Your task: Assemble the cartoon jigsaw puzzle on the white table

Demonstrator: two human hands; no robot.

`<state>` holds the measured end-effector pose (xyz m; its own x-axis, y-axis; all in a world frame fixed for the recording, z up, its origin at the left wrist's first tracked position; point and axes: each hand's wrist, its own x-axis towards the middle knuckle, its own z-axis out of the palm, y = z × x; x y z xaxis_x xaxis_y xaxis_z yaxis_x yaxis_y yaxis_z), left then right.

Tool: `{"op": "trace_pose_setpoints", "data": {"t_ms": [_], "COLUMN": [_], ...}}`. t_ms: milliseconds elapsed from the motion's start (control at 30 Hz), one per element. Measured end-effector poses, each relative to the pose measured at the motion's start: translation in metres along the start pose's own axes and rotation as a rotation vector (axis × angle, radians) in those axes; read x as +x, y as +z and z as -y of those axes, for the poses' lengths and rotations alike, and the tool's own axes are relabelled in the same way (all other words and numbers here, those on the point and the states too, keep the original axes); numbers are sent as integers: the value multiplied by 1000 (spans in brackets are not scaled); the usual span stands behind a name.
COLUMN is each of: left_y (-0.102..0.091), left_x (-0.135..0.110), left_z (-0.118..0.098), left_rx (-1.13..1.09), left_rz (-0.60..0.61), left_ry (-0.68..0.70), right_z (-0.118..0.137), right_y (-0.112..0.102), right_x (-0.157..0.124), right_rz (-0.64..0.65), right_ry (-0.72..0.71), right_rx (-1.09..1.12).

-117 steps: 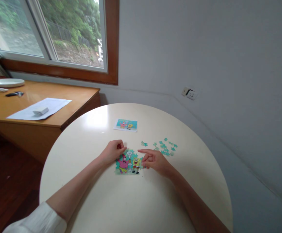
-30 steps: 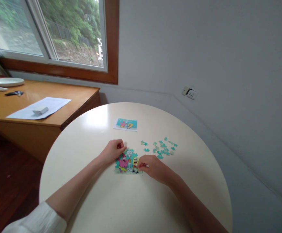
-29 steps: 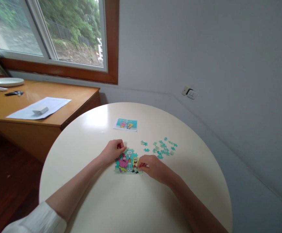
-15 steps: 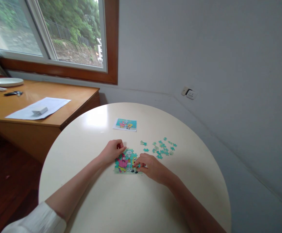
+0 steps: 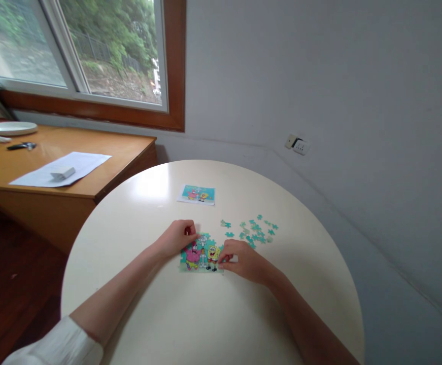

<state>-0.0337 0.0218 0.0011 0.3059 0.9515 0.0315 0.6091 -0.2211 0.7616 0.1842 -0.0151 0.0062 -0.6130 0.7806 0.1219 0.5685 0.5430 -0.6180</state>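
Observation:
A partly joined jigsaw puzzle (image 5: 202, 257) with cartoon figures lies flat on the round white table (image 5: 190, 314). At its upper left edge is my left hand (image 5: 178, 236), thumb and fingers pinched together by the border. My right hand (image 5: 242, 259) is at the puzzle's right edge, fingers curled in and tips close together over the side pieces. Whatever either pinch holds is hidden or too small to make out. Loose teal puzzle pieces (image 5: 257, 233) are scattered just beyond my right hand.
Farther back on the table lies a printed picture card (image 5: 198, 194). To the left, a wooden desk (image 5: 129, 147) carries a paper sheet (image 5: 87, 165), a small white block (image 5: 63, 173) and a round white plate (image 5: 11, 128). A wall socket (image 5: 300, 147) is at right.
My right hand has shifted slightly right, from over the yellow figure to the puzzle's right edge, uncovering that figure. My left hand stays nearly in place.

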Motion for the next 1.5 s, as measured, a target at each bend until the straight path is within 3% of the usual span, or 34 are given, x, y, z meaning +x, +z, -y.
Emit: {"op": "trace_pose_setpoints", "data": {"t_ms": [167, 467, 667, 833, 1000, 1100, 1367, 1500], "left_y": [0, -1, 1, 1, 1, 1, 1, 0], "left_x": [0, -1, -1, -1, -2, -3, -3, -3], "left_z": [2, -1, 3, 1, -2, -2, 1, 0], "left_rx": [21, 29, 28, 40, 29, 17, 8, 26], "left_rz": [108, 98, 95, 84, 62, 54, 30, 35], "left_ry": [56, 59, 59, 60, 39, 31, 26, 30], "right_z": [0, 1, -2, 0, 3, -2, -39, -45], "right_y": [4, 0, 0, 2, 3, 3, -18, -29], "right_x": [1, 1, 0, 1, 2, 4, -3, -8], "right_rz": [5, -121, -28, -86, -55, -183, -815, -953], "right_ry": [-4, 24, 25, 45, 37, 40, 233, 298], "right_rx": [3, 30, 28, 25, 5, 7, -66, -23]}}
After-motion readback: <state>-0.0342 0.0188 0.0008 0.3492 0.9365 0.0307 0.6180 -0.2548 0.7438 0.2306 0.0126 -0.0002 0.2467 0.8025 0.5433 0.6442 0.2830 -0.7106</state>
